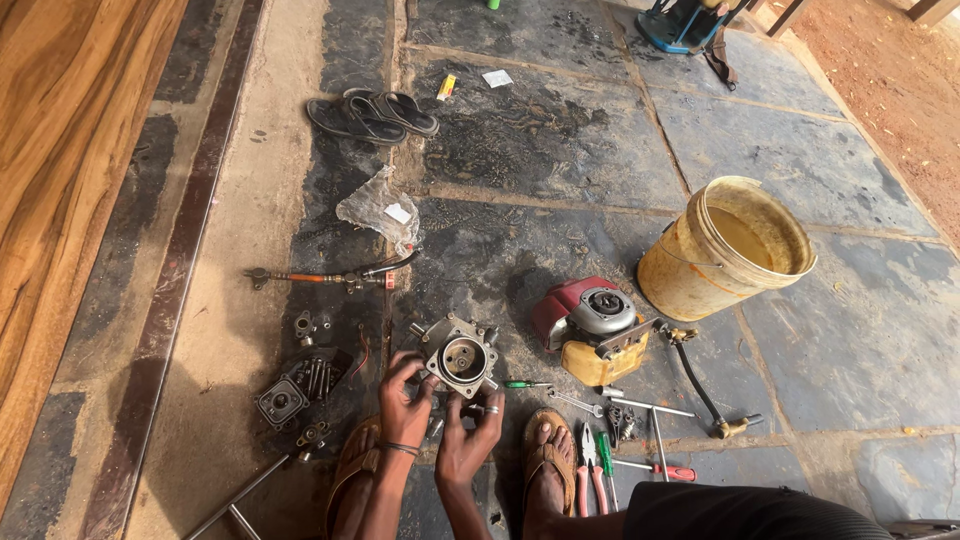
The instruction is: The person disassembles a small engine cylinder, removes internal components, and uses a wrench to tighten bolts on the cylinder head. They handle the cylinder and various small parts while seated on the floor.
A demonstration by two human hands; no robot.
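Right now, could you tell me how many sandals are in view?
4: two dark sandals lie loose together on the floor beyond the plastic bag, and two brown ones are on the person's feet, left and right, partly hidden.

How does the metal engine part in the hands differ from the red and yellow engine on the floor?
The metal engine part is bare grey metal, while the red and yellow engine has coloured covers. The part is smaller. The left hand and right hand hold the part; the engine lies untouched on the stone floor. Both show a round opening on top.
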